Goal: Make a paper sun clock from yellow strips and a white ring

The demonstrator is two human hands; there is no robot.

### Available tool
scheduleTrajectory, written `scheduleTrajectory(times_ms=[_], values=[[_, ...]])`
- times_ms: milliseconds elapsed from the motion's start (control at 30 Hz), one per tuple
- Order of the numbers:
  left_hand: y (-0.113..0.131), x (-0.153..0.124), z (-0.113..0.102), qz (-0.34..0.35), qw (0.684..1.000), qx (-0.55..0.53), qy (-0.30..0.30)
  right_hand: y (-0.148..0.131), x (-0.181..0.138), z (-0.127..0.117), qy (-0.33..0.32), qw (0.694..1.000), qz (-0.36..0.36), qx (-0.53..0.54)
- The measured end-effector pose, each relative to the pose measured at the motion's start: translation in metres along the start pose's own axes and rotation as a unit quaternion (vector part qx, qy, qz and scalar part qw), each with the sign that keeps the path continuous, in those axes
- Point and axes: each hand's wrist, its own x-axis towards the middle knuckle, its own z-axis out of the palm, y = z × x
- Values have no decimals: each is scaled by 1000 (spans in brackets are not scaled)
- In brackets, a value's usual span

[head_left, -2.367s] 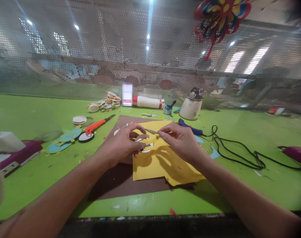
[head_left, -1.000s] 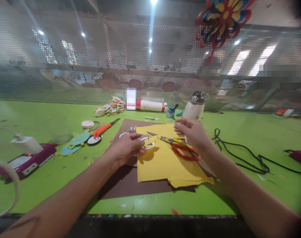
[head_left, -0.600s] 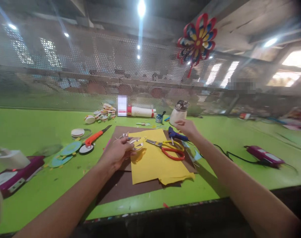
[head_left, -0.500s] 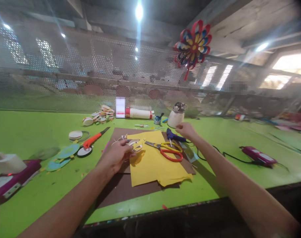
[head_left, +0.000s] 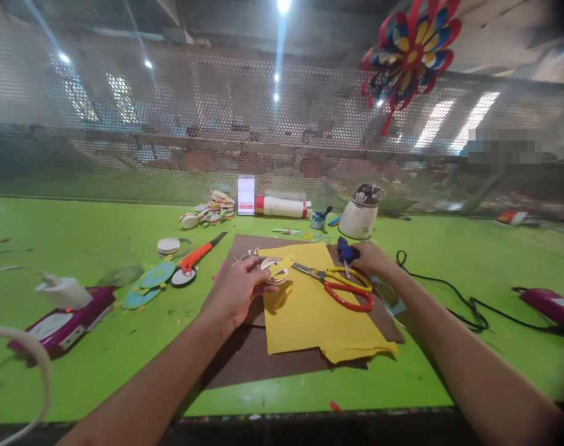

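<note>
Between the fingertips of my left hand [head_left: 238,288] is a small round white craft piece [head_left: 282,270] with yellow paper on it, over a yellow sheet [head_left: 295,325]. My right hand [head_left: 373,257] is closed around the handle of a blue glue gun [head_left: 346,249], hiding most of that handle; the nozzle points down at the sheet's right edge. Scissors [head_left: 349,296] with yellow and red handles lie on the yellow sheet between my hands, blades toward the craft piece. Brown card [head_left: 238,356] lies beneath the sheet.
Left lie an orange-handled knife [head_left: 199,256], light-blue discs [head_left: 156,274] and a purple power strip [head_left: 54,334] with a white plug. Behind stand a white jug [head_left: 358,220], a small blue jar [head_left: 317,220] and a pile of round pieces [head_left: 212,212]. A black cable [head_left: 442,285] runs right.
My right hand has gone from beside the jug down onto the glue gun and taken its handle. My left hand still holds the craft piece. The view has shifted left.
</note>
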Motion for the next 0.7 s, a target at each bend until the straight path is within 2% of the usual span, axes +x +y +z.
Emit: scheduleTrajectory(times_ms=[233,400,467,600,667,700], values=[[0,-1,3,20,1000,18,2,3,-4,1,87,995,-11,47],[0,-3,3,14,1000,17,-1,0,-19,-22,192,972,-8,135],[0,-2,4,5,1000,13,-3,-6,-30,-34,214,960,-17,182],[-3,0,5,-2,1000,8,5,-32,-63,-59,193,936,-81,283],[-4,1,4,-4,1000,10,3,-49,-83,-67,116,891,-138,416],[-5,1,3,-4,1000,11,2,-57,-91,-70,88,877,-169,440]])
